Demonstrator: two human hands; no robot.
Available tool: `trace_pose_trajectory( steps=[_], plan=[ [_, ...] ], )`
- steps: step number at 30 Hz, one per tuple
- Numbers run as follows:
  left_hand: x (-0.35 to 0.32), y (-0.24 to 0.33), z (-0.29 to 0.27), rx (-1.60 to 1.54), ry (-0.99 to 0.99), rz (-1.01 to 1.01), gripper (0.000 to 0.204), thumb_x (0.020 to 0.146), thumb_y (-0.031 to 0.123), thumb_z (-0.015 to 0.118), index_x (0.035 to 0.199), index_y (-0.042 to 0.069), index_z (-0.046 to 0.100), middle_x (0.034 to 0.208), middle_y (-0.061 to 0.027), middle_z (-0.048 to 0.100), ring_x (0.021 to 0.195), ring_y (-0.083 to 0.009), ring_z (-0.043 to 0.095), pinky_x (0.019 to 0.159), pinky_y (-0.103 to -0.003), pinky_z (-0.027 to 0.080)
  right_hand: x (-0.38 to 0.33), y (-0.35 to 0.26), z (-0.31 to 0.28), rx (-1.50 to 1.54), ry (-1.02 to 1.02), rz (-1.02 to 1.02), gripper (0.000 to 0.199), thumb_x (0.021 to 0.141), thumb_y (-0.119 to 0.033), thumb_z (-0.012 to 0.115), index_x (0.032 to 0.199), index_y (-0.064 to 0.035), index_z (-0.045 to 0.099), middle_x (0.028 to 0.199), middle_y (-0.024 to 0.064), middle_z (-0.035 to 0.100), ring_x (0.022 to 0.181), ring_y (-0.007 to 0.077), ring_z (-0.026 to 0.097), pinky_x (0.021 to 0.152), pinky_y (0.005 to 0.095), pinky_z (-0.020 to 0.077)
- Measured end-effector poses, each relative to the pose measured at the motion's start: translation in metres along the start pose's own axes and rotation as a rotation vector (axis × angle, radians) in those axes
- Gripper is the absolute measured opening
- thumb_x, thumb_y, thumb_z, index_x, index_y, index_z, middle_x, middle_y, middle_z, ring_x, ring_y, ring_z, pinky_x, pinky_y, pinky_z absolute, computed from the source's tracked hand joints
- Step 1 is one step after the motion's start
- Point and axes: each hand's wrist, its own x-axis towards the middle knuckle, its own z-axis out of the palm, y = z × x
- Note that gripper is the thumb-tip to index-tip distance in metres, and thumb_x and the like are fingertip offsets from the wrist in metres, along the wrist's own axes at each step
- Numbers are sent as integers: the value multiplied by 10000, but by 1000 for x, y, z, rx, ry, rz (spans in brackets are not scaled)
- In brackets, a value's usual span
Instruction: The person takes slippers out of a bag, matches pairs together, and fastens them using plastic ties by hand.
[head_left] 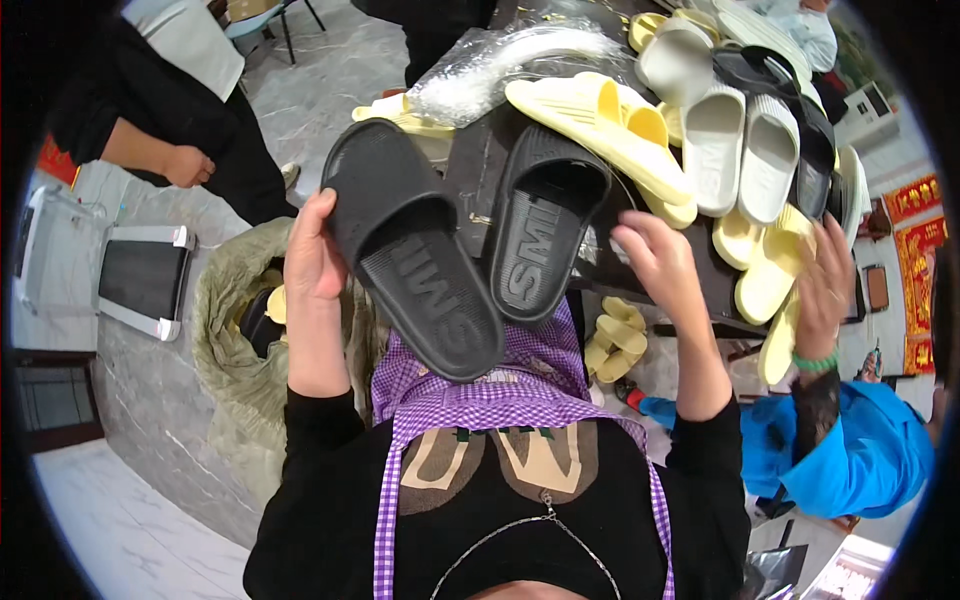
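My left hand (318,245) grips a black slide sandal (425,265) by its side, thumb at the outer edge near the strap. The sandal is lifted over the table's front edge, sole down, its footbed showing raised lettering. Beside it a second black slide (545,270) lies tilted at the table edge, close to the first. To the right of that one, my right hand (660,258) hovers with loosely bent fingers and nothing visible in them. Just beyond are pale yellow slides (600,130), stacked on the dark table (478,150).
White slides (768,160) and more yellow slides (775,265) cover the table's right side. Clear plastic bags (515,70) lie at the back. An open woven sack (225,330) stands at my left. A co-worker's hand (828,285) reaches in at right; another person (185,110) stands far left.
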Motion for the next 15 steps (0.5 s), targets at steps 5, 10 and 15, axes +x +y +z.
trace_pose_trajectory(
  steps=[5, 10, 15],
  plan=[
    [-2, -10, -17, -48, 46, 18, 305, 823, 118, 547, 1107, 11, 520, 1073, -86, 574, 972, -184, 558, 858, -319, 454, 54, 20, 45, -404, 189, -321, 280, 786, -214, 600, 769, 59, 543, 573, 187, 466, 516, 263, 471, 531, 381, 396],
    [-13, -8, -39, -66, 176, 106, 319, 805, 102, 552, 1105, -2, 528, 1057, -88, 577, 967, -184, 558, 856, -311, 451, 68, 53, 7, -377, 23, 90, 235, 801, -162, 532, 814, 70, 573, 673, 152, 577, 625, 265, 546, 608, 369, 426],
    [-30, -11, -71, 14, 184, 168, 411, 777, 75, 560, 1173, -12, 493, 1051, -74, 581, 936, -161, 558, 846, -289, 449, 29, 44, 24, 88, -21, 175, 211, 851, -151, 490, 896, 32, 586, 675, 14, 526, 549, 145, 474, 527, 249, 382]
  ],
)
